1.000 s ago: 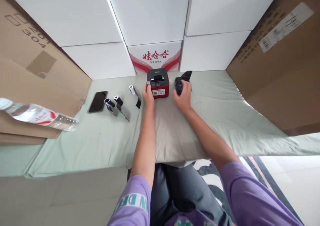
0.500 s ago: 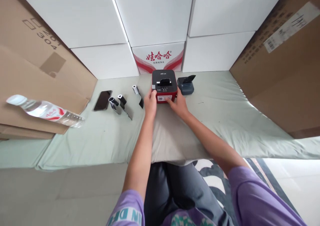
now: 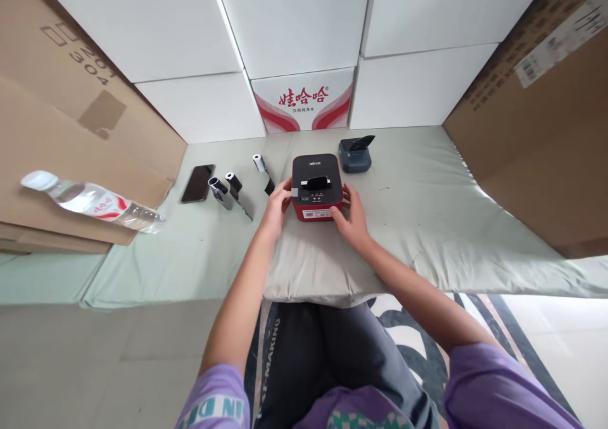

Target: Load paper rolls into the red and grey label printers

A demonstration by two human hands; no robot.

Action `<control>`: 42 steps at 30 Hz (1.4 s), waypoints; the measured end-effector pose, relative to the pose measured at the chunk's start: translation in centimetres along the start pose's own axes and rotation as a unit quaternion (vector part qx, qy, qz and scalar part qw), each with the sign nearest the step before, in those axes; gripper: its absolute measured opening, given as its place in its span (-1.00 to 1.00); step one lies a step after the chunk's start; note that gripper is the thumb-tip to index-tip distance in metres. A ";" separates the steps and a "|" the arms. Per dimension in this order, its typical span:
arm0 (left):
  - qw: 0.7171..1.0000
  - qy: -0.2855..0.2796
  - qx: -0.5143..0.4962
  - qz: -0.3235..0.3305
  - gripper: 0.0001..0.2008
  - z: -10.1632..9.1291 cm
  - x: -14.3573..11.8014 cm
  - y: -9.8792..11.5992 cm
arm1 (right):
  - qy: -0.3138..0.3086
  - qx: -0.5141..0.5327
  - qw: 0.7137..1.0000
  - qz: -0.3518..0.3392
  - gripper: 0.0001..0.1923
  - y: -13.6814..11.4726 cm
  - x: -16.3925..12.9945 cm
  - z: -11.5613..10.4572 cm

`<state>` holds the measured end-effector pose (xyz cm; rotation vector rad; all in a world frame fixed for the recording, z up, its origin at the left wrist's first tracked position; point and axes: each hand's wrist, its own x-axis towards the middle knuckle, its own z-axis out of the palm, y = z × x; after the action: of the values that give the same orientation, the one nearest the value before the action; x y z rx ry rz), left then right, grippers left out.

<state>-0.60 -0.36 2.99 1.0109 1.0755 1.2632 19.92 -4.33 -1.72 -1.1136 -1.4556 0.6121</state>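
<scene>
A red-and-black label printer [image 3: 316,168] sits on the cloth-covered surface, with a dark strip standing out of its top slot and a white label on its front. My left hand [image 3: 277,207] is at the printer's left side, its fingers curled against the front left edge. On the other side, my right hand [image 3: 352,218] grips the front right corner, thumb on the front face and fingers along the side. Behind and to the right stands a smaller dark blue printer [image 3: 355,159] with a black strip rising from it.
Several small paper rolls lie left of the printer, including a roll with a black tail [image 3: 259,163]. Beyond them are a phone [image 3: 197,183] and a tilted water bottle [image 3: 95,202]. Cardboard boxes [image 3: 536,150] flank both sides; white boxes [image 3: 304,102] form the back wall.
The red-and-black printer has come toward me, away from the white boxes, with both hands at its sides. My left hand has shifted from its front corner to its left side.
</scene>
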 end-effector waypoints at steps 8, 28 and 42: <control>0.997 -0.037 0.010 -0.067 -0.13 -0.6 2.7 0.5 | 0.009 0.083 0.996 0.037 -0.32 0.1 0.1 0.0; 0.994 0.057 0.013 0.091 -0.42 -0.9 0.9 -1.6 | 0.040 0.111 0.987 0.108 -0.41 1.5 0.7 -0.2; 0.853 -0.183 0.477 0.108 -0.81 2.3 8.9 6.1 | 0.051 0.116 0.983 0.131 -0.44 2.9 1.4 0.2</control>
<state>0.36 8.91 8.91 2.0769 1.3156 0.5877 20.71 -1.87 -3.63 -1.1416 -1.1266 0.8717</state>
